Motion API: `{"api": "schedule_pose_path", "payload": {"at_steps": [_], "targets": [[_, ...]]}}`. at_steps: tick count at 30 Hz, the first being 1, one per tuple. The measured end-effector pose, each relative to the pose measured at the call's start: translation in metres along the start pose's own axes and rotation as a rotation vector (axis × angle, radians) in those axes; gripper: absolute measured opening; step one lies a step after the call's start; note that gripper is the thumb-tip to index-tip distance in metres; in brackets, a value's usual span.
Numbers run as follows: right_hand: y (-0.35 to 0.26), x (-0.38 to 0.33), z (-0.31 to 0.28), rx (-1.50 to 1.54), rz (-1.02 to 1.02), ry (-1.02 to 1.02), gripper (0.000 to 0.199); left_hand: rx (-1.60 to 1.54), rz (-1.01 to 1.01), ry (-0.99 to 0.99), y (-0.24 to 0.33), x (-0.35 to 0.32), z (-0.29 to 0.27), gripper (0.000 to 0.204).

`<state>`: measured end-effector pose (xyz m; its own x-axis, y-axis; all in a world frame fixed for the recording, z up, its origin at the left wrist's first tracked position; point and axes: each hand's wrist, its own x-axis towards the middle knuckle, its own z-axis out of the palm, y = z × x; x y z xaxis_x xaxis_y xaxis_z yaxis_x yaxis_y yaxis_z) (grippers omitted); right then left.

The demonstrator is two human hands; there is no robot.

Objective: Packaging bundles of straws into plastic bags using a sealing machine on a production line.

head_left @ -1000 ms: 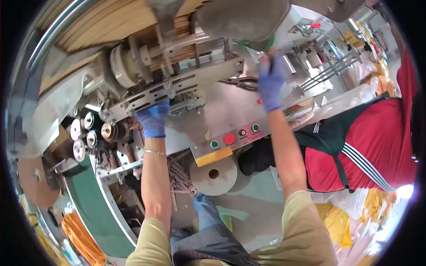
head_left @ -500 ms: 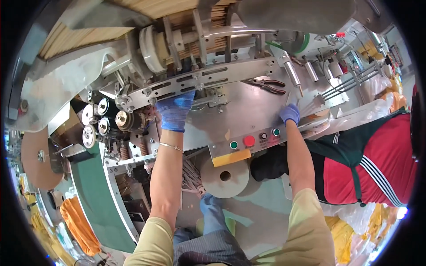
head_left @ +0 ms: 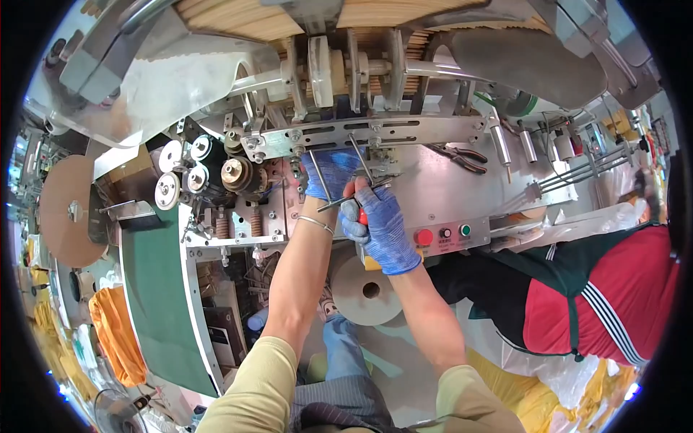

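Gloved in blue, my left hand reaches in under a slotted metal bar on the machine. Its fingers are hidden beneath the bar, so I cannot see whether they hold anything. My right hand, in a blue glove with grey fingertips, is closed around hex keys. Thin dark metal arms stick out from its grip, two of them pointing up toward the bar. A small red part shows between the fingers. The two hands are close together, with the keys just in front of the left glove.
Pliers lie on the metal plate. A control panel with coloured buttons edges it. Rollers and a green belt are at left. Bundled wooden sticks fill the top. A person in red and black is at right.
My right hand has come from the right side of the plate to beside my left hand, now showing hex keys. The view has shifted; my left hand stays under the bar.
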<state>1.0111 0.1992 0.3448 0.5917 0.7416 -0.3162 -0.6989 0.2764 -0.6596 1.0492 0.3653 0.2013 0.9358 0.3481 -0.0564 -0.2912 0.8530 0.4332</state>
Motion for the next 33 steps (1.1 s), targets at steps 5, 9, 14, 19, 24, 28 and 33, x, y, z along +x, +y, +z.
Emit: {"api": "schedule_pose_path", "payload": {"at_steps": [5,9,14,19,24,28,33], "targets": [[-0.001,-0.002,0.014,0.199,-0.026,0.018,0.027,-0.163,-0.031,-0.057,-0.016,0.001,-0.007,0.046],[0.0,0.032,0.024,0.293,-0.065,0.081,0.02,-0.251,-0.056,-0.162,-0.023,0.005,-0.029,0.041],[0.01,0.039,0.045,-0.277,-0.341,0.27,0.014,-0.372,-0.125,-0.327,-0.027,0.009,-0.061,0.035],[0.014,0.05,0.035,-0.996,-0.658,0.555,0.027,-0.528,-0.172,0.223,-0.031,0.005,-0.044,0.041],[0.002,-0.079,0.083,-0.828,-0.6,0.413,0.027,-0.135,-0.371,0.058,-0.001,-0.105,-0.059,0.057],[-0.025,-0.228,0.127,-0.896,-1.088,0.376,0.022,-0.181,-0.846,0.422,0.006,-0.256,-0.044,0.053],[-0.085,-0.361,0.16,-1.565,-1.598,0.703,0.017,-0.014,-1.18,0.455,0.066,-0.407,-0.055,0.049]]}}
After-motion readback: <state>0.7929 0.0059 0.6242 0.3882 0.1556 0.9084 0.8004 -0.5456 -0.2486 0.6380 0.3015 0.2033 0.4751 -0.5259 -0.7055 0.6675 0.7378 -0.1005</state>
